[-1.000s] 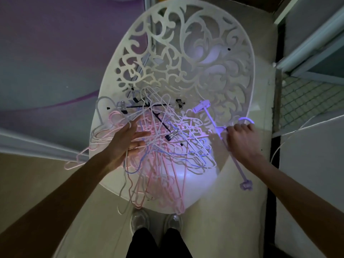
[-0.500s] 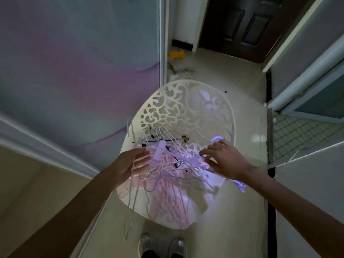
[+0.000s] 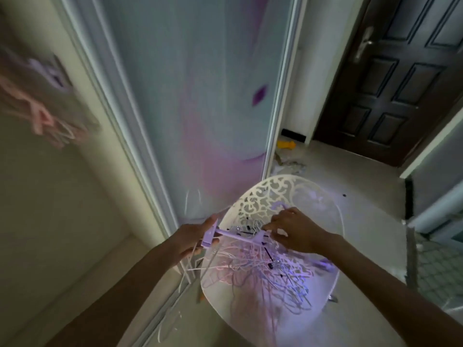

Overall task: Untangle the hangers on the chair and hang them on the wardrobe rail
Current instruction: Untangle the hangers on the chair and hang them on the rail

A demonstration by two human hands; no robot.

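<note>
Both hands now lift the lilac hanger (image 3: 240, 236) off the chair (image 3: 325, 291), left fingers (image 3: 198, 250) clenched on its clip end, right fingers (image 3: 271, 225) pinching its middle, yet wire hangers (image 3: 263, 266) tangled just below could snag and drag onto the floor.

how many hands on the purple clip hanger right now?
2. The left hand grips its clip end beside the chair; the right hand holds the purple clip hanger near its middle, above the tangled pile.

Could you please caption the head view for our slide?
Both hands hold a lilac clip hanger above tangled hangers on a white chair.
</note>
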